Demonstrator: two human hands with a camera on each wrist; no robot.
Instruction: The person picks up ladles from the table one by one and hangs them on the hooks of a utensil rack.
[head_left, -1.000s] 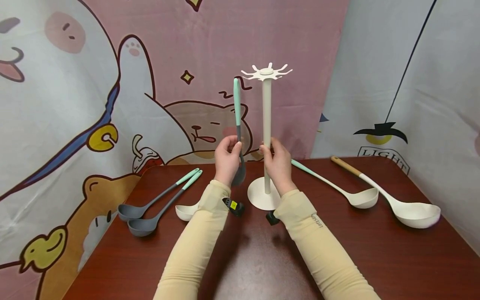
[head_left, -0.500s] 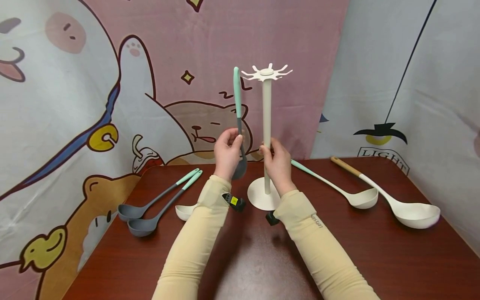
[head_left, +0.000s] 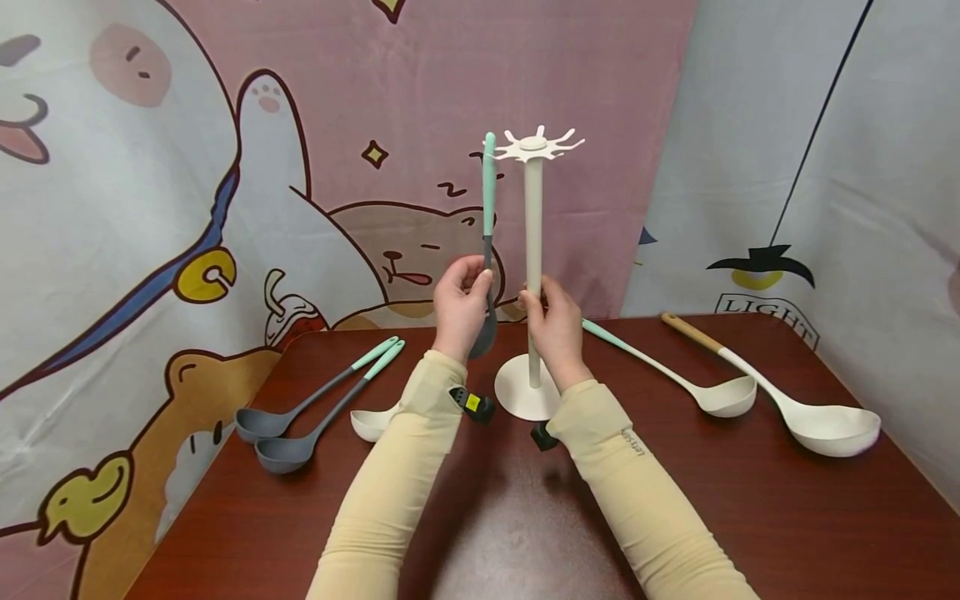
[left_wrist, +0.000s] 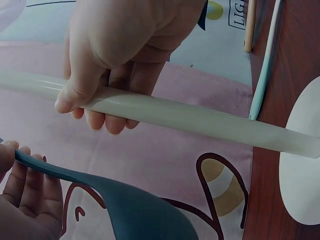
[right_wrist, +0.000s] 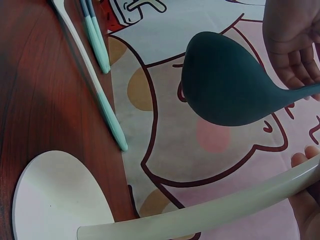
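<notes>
Head view: the desk (head_left: 502,533) carried the rack (head_left: 533,217) near the middle of its far edge, post upright on a round base (head_left: 512,392). The held ladle (head_left: 489,187) was clear of the desk, handle up and bowl down, just left of the rack. The tip of its handle overlapped a left hook; contact could not be determined. The inside of its bowl was hidden.

Four ladle bowls faced upward with inner surfaces visible. The far gray ladle (head_left: 262,423) and near gray ladle (head_left: 287,455) lay by the left edge, handles toward the far edge. The green-handled ladle (head_left: 726,397) lay right of the rack; the wood-handled ladle (head_left: 834,430) lay outside it, bowl near the right edge. A white ladle (head_left: 371,425) lay partly behind the left sleeve (head_left: 375,517).

Fingers, left hand (head_left: 460,308): thumb and fingertips closed in a pinch on the ladle's gray shaft. Fingers, right hand (head_left: 558,333): curled around the post, thumb across it, as the left wrist view confirmed.
</notes>
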